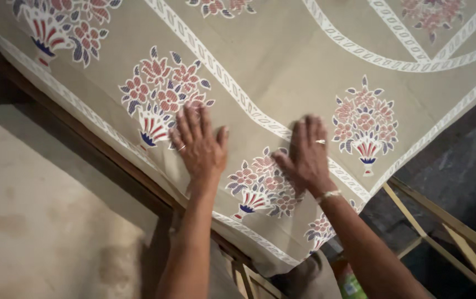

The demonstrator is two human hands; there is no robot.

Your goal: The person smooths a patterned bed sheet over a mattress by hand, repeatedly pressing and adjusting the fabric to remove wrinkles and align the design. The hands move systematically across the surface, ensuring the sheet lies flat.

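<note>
Two hands lie flat, palms down and fingers spread, on a beige printed bedsheet (282, 72); neither grips anything. The left hand (199, 147) rests with its fingertips over one of the red-and-blue flower-vase motifs (160, 99), a ring on one finger. The right hand (307, 155) lies just beside it, a short gap of cloth between them, its heel on a second flower motif (260, 185) and its fingers reaching the white chain-patterned band (238, 94) that crosses the cloth diagonally. A ring shows on this hand too, and a pale bangle (327, 195) circles its wrist.

The sheet lies directly under both palms and spreads away from them toward the top of the view, so the bulk of the cloth is ahead of the fingertips; only a narrow strip lies behind the wrists, where a corner hangs over the edge. Both hands are about equally near that corner, the right one slightly closer to it.

Beneath the hanging border runs a dark wooden bed frame edge (110, 160). To the left lies a pale floor (38, 221); to the right, light wooden slats (443, 221) stand over a dark surface.
</note>
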